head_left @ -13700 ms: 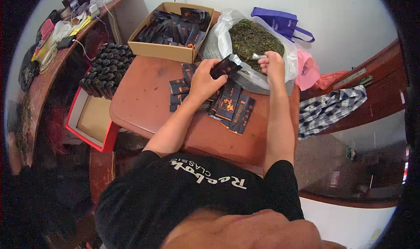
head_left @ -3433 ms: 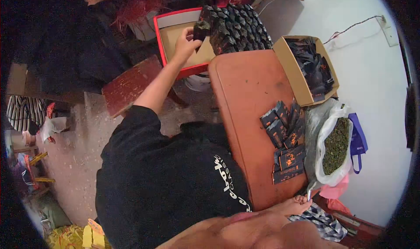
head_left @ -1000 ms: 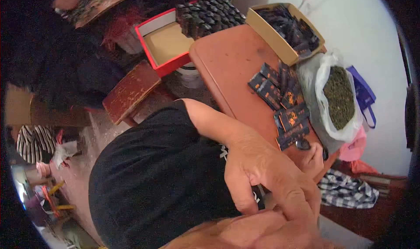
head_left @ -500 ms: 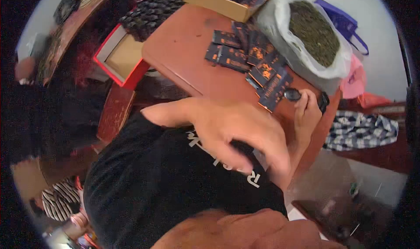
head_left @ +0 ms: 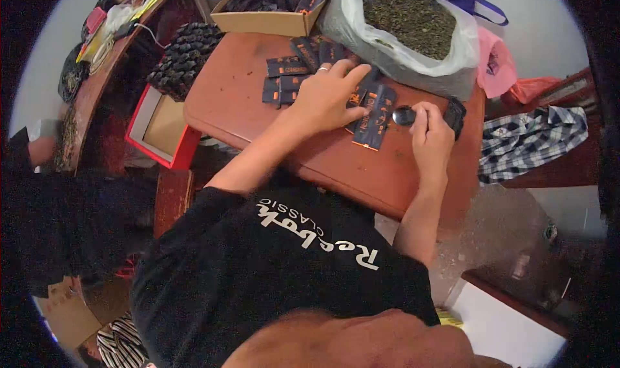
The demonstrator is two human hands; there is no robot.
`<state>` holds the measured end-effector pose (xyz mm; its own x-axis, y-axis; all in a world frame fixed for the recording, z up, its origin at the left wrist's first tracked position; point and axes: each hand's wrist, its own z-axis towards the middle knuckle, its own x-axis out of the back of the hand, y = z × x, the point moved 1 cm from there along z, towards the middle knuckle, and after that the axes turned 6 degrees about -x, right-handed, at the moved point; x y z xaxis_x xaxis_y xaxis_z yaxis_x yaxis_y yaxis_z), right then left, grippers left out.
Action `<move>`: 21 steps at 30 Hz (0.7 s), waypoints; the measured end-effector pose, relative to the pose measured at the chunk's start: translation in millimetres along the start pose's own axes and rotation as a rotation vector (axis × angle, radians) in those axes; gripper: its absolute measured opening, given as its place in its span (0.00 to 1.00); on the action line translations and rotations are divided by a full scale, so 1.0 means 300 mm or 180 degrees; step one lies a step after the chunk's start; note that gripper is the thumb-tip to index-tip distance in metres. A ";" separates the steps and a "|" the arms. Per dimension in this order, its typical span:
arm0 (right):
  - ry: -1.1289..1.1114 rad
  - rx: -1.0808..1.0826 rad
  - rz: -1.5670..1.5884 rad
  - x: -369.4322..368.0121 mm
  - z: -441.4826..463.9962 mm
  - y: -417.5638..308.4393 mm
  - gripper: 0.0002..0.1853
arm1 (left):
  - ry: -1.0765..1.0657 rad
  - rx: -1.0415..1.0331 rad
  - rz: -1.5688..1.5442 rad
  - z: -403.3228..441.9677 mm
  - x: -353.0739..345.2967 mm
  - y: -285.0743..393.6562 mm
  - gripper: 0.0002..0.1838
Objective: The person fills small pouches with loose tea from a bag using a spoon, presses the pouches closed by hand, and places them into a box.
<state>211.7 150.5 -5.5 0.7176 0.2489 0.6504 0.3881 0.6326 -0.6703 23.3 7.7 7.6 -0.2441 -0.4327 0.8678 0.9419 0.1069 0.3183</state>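
Note:
My left hand (head_left: 329, 96) reaches over the flat black packets (head_left: 374, 117) with orange print on the brown table. Its fingers are apart, with the fingertips over the packets. Further right, my right hand (head_left: 431, 126) is closed on a metal spoon, whose round bowl (head_left: 403, 115) points left toward the packets. Beside that hand, at the table's right side, lies a dark, crumpled object (head_left: 455, 115). Behind both hands is a translucent plastic bag (head_left: 400, 63) of dried green leaves (head_left: 413, 16).
A cardboard box (head_left: 261, 23) of black packets stands at the back of the table. To the left are a red-rimmed box (head_left: 169, 126) and rows of filled black packets (head_left: 184, 58). A purple bag (head_left: 478, 0), pink bag (head_left: 495, 64) and checked cloth (head_left: 533, 142) are on the right.
My left hand has moved from in front of my chest onto the packets. The view has turned, shifting the table's contents left and upward. My right hand still holds the spoon.

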 end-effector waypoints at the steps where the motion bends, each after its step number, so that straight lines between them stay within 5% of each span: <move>1: 0.0030 0.0032 0.0044 -0.003 0.002 0.003 0.09 | -0.0089 0.0028 0.0093 0.007 -0.017 -0.005 0.39; 14: 0.0285 0.0157 0.0022 0.002 -0.004 0.021 0.08 | 0.0274 -0.0005 0.0164 -0.009 -0.038 -0.048 0.36; 21: 0.0741 -0.0397 0.1374 0.021 0.002 0.012 0.14 | 0.0902 -0.0018 -0.0263 -0.060 0.018 -0.024 0.36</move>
<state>217.3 154.8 -3.5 0.9323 0.2893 0.2172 0.0836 0.4120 -0.9074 19.5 -11.6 3.1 -0.2466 -0.6726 0.6977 0.9230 0.0564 0.3806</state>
